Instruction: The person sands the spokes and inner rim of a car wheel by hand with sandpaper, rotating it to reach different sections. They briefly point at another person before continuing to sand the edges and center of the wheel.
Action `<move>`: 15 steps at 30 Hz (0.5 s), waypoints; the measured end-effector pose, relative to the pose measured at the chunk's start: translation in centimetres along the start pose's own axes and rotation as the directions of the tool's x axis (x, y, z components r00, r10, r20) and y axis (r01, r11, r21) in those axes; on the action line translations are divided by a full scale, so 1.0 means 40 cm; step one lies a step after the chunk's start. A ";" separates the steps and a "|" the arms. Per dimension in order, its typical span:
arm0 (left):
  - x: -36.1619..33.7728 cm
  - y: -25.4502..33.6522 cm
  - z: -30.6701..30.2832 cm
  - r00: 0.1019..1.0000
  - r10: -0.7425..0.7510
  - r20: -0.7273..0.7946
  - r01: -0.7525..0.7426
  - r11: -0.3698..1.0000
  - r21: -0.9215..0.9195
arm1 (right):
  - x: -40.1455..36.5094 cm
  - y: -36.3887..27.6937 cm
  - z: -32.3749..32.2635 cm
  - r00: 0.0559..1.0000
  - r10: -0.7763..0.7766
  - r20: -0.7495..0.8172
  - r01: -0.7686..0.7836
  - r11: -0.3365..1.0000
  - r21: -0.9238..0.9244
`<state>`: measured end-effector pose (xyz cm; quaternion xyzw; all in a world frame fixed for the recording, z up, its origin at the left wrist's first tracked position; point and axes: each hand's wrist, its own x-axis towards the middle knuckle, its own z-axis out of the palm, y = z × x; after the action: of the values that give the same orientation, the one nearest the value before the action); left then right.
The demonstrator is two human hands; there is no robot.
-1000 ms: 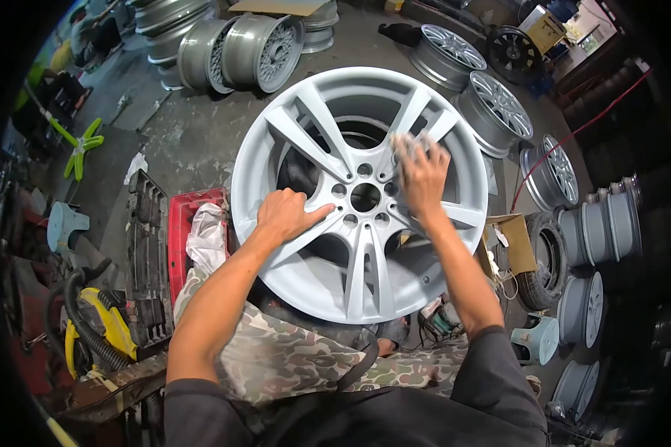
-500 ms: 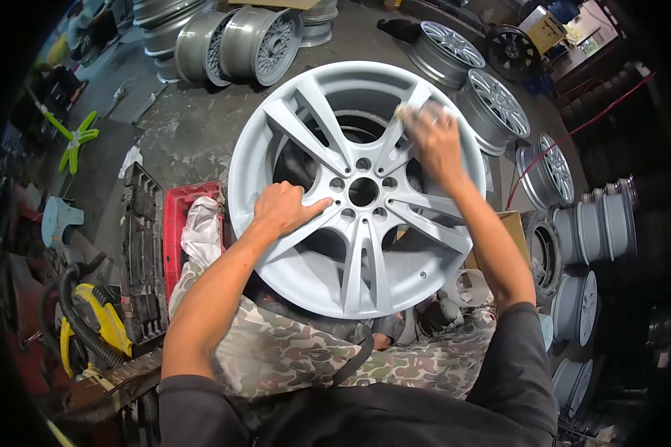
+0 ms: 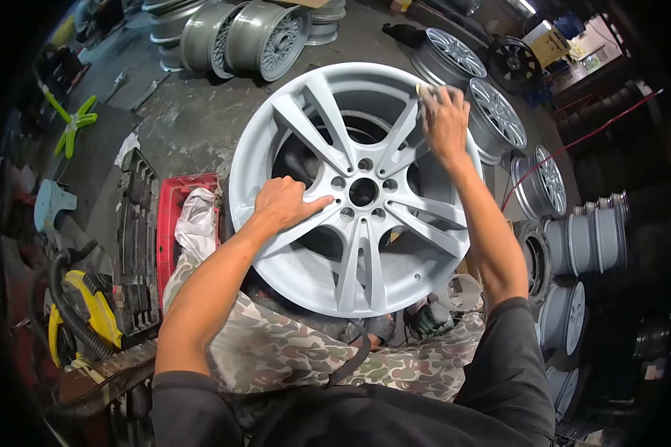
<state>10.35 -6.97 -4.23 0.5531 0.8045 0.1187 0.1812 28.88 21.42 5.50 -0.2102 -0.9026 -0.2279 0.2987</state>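
Observation:
A large pale grey alloy wheel point(image 3: 358, 301) lies face up before me, its paired spokes spreading from an open centre hole. My left hand point(image 3: 282, 203) grips its left lower spoke, the thumb stretched along the spoke toward the hub and the fingers curled over the edge. At the upper right, my right hand point(image 3: 446, 123) is closed around a small yellowish pad point(image 3: 420, 89), pressed near the outer end of a spoke by the rim. Most of the pad is hidden under the fingers.
More wheels stand behind, including a mesh-faced wheel point(image 3: 283, 45), and down the right side, such as a silver wheel point(image 3: 497, 112). To the left are a red crate point(image 3: 170, 216) with white cloth, a light blue stool point(image 3: 52, 203) and a yellow-and-black machine point(image 3: 93, 309).
My right hand has slid a little outward and up along the spoke toward the rim, and is less blurred. My left hand keeps its hold. The view has shifted slightly.

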 end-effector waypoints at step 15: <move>-0.004 -0.001 0.014 0.995 0.012 -0.104 -0.013 1.000 -0.017 | -0.032 -0.010 -0.014 0.997 0.062 -0.039 -0.061 0.998 0.017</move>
<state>10.60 -7.11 -4.71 0.5496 0.8082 0.1556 0.1433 29.87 20.47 4.96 -0.2310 -0.8914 -0.2154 0.3251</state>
